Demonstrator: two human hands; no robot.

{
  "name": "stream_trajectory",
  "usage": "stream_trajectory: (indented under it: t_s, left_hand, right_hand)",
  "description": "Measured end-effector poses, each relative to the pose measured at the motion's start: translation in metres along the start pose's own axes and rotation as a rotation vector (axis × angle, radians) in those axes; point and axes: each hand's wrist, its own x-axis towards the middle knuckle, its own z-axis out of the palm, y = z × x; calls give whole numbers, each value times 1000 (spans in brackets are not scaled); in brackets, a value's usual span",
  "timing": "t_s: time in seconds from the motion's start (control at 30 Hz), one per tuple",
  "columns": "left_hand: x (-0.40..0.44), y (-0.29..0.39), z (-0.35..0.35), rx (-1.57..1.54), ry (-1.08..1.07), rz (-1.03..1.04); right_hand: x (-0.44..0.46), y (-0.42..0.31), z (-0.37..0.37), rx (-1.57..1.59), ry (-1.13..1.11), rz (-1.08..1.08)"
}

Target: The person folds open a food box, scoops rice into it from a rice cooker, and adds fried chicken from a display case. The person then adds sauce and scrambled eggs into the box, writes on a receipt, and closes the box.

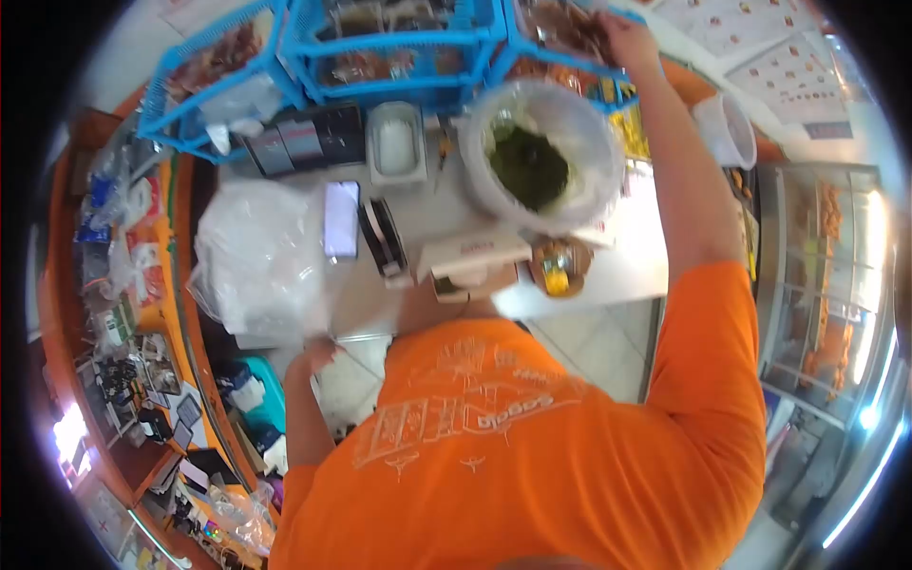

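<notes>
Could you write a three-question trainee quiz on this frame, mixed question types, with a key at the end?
1. Open question: which of the wearer's hands is up at the blue baskets?

2. True or false: in the picture, the phone lies farther left than the large bowl.

3. Multiple choice: what colour are the contents of that bowl?
A) Bright orange
B) Dark green
C) White

Key:
1. The right hand.
2. True.
3. B.
</notes>
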Motion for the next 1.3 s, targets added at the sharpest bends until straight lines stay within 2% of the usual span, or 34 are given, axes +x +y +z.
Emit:
stream_trajectory:
  t_s: [0.03,0.1,0.13,0.17,0.2,0.23,0.3,0.37,0.43,0.47,0.5,0.53,0.57,0.6,0.63,0.67,0.73,0.77,0.8,0.83,0.9,0.93,0.97,1.0,1.03,1.07,1.1,1.13,1.17,1.2,1.23,1.27,1.3]
  left_hand:
    - [3,-16,14,166,110,175]
    - [1,23,-7,-465,47,-429]
    - [8,6,0,-461,44,-423]
    - [16,-25,15,-177,-45,-311]
    - [21,-43,22,107,-132,-198]
    - [23,-30,14,114,-128,-201]
    - [21,12,-13,68,-42,-491]
    - [28,7,-14,34,-29,-559]
    - [38,-4,1,-1,-2,-630]
    - [48,-11,14,243,-3,-650]
    - [50,-10,24,483,-9,-668]
    - [43,15,22,486,2,-682]
    - [31,63,16,150,312,-675]
    - [26,101,17,-189,616,-639]
    - [34,109,40,-347,626,-600]
    - [41,117,63,-509,637,-567]
    - [31,226,64,-489,711,-405]
    - [39,252,81,-804,691,-354]
    - [37,296,77,-1047,562,-311]
    - [41,323,84,-1329,447,-179]
    - [27,387,67,-1652,372,-129]
    - [19,399,68,-1878,340,31]
    - [10,401,64,-2078,295,235]
    - [-14,401,57,-2105,400,248]
    - [-41,399,41,-2250,391,308]
    - [-61,389,29,-2382,357,389]
    - [-81,372,27,-2377,417,435]
    - [-105,351,29,-2153,730,261]
    - [-132,325,34,-1906,1010,80]
    - [-156,289,51,-1896,1161,225]
    - [-189,249,68,-1881,1299,367]
    - [-226,226,75,-1863,1502,250]
    - [-263,201,82,-1836,1698,132]
  right_hand:
    - [-17,-15,-22,273,9,235]
    - [-28,4,-37,-129,144,-347]
    - [-34,12,-44,604,126,-29]
    - [-42,19,-53,1329,97,311]
    - [-57,23,-73,1330,104,309]
    - [-82,20,-108,804,226,136]
    - [-146,9,-175,-260,412,-179]
    - [-211,-22,-203,1010,519,67]
    - [-277,-39,-202,705,670,82]
    - [-312,-37,-184,554,693,48]
    - [-347,-26,-158,254,628,23]
    - [-377,-12,-113,250,641,-111]
    - [-411,4,-75,348,288,-158]
    - [-437,9,-53,50,-153,-293]
    - [-474,5,-29,-158,-273,-246]
    - [-498,-4,-30,-19,-243,-233]
    - [-522,-15,-34,161,-244,-246]
    - [-527,-26,-47,306,-310,-298]
    - [-529,-41,-59,458,-380,-363]
    - [-529,-59,-70,514,-413,-430]
    - [-534,-96,-85,773,-389,-436]
    - [-545,-112,-83,896,-387,-515]
    - [-550,-125,-76,951,-438,-592]
    - [-557,-141,-68,789,-553,-903]
    - [-565,-157,-62,591,-626,-1206]
    - [-579,-167,-47,418,-622,-1236]
    - [-587,-173,-34,309,-731,-1166]
    - [-591,-179,-21,193,-827,-1084]
    - [-592,-181,-2,-51,-979,-1102]
    - [-589,-175,14,-299,-1108,-1097]
    - [-586,-183,23,-225,-1287,-923]
    - [-584,-190,33,-148,-1459,-729]
    - [-593,-184,51,87,-1565,-463]
